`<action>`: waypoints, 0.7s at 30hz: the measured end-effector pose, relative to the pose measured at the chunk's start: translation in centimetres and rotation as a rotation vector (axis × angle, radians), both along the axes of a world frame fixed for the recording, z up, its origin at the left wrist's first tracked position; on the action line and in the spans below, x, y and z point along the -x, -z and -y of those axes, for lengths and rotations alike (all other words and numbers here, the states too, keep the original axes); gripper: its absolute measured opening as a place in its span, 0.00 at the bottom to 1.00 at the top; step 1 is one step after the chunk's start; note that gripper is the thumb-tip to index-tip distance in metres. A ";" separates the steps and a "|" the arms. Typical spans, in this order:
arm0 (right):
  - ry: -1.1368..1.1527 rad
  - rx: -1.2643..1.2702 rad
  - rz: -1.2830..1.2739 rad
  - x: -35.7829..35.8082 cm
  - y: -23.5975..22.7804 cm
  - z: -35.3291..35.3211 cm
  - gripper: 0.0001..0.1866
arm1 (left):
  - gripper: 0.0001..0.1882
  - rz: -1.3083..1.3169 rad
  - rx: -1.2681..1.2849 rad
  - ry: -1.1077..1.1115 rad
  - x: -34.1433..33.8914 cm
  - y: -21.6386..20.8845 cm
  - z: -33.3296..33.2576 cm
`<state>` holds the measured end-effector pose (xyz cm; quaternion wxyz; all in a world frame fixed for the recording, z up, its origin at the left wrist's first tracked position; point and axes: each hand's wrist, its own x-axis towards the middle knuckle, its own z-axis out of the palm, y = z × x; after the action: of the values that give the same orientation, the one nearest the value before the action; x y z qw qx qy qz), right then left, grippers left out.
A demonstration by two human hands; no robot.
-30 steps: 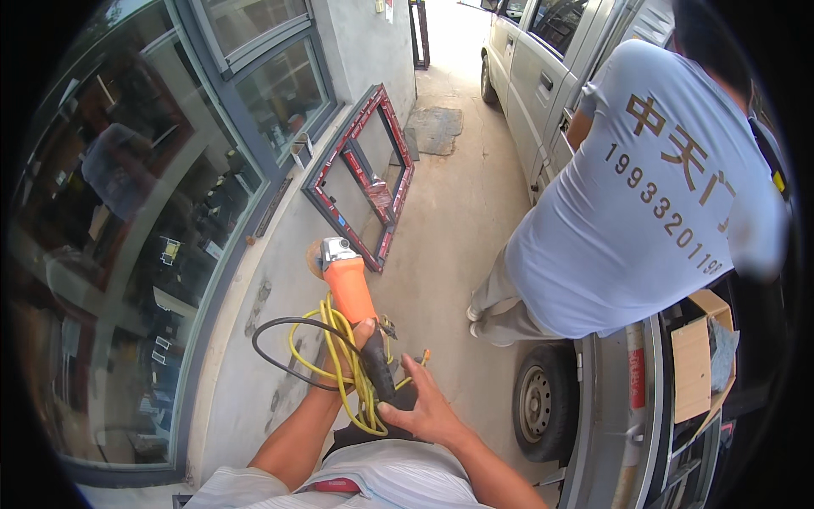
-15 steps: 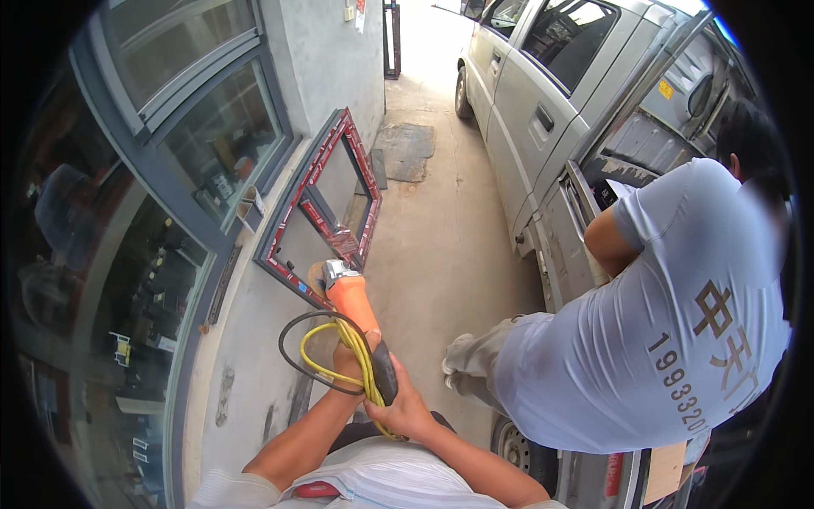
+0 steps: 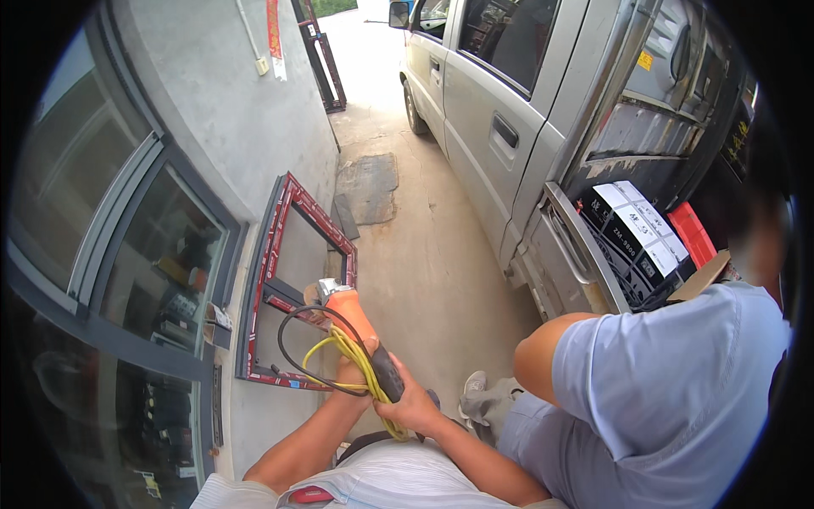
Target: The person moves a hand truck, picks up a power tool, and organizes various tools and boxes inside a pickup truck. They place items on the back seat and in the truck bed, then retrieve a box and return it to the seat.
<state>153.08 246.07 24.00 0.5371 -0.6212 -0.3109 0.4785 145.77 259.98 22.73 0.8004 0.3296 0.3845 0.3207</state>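
Observation:
An orange angle grinder (image 3: 350, 316) with a silver head and a dark rear handle is held in front of my body, its head pointing away from me. A bundle of yellow and black power cord (image 3: 360, 366) lies along it. My left hand (image 3: 351, 374) grips the grinder from beneath; the cord partly hides its fingers. My right hand (image 3: 412, 405) closes around the rear handle and the yellow cord. Just beyond the grinder head, a dark window frame (image 3: 273, 246) with red protective film leans on the wall.
A silver pickup truck (image 3: 475, 110) stands along the right, with a black box (image 3: 623, 233) and a red item (image 3: 693, 234) in its bed. A co-worker in a grey-blue shirt (image 3: 678, 373) is close on my right. Windows (image 3: 161, 254) line the left wall; a flat mat (image 3: 370, 182) lies ahead.
My view has shifted, bringing the truck bed's boxes into sight. The co-worker appears closer and lower at the right. Both my hands keep their hold on the grinder and cord.

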 end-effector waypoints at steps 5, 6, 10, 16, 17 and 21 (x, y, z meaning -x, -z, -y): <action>0.179 0.013 -0.013 -4.4 0.7 -3.2 0.59 | 0.07 0.013 0.125 0.186 -6.6 -0.1 -4.2; 0.188 0.022 -0.051 -5.6 -0.2 -3.8 0.58 | 0.07 0.013 0.138 0.221 -7.9 -0.1 -5.1; 0.361 -0.082 -0.037 -8.4 1.5 -7.1 0.56 | 0.07 0.007 0.128 0.315 -13.3 0.2 -8.3; 0.604 -0.025 0.003 -11.6 0.2 -13.5 0.56 | 0.11 0.056 0.147 0.643 -19.3 -1.3 -15.2; 0.642 -0.013 -0.046 -12.1 -0.9 -13.8 0.56 | 0.11 0.036 0.160 0.694 -19.9 -2.0 -15.6; 0.775 -0.037 -0.208 -14.1 -5.4 -16.4 0.53 | 0.15 -0.117 0.030 0.921 -22.7 -1.6 -19.2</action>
<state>167.17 262.42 29.35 0.7175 -0.6309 -0.0063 0.2952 168.51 279.17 24.36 0.8410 0.4722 0.2472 -0.0930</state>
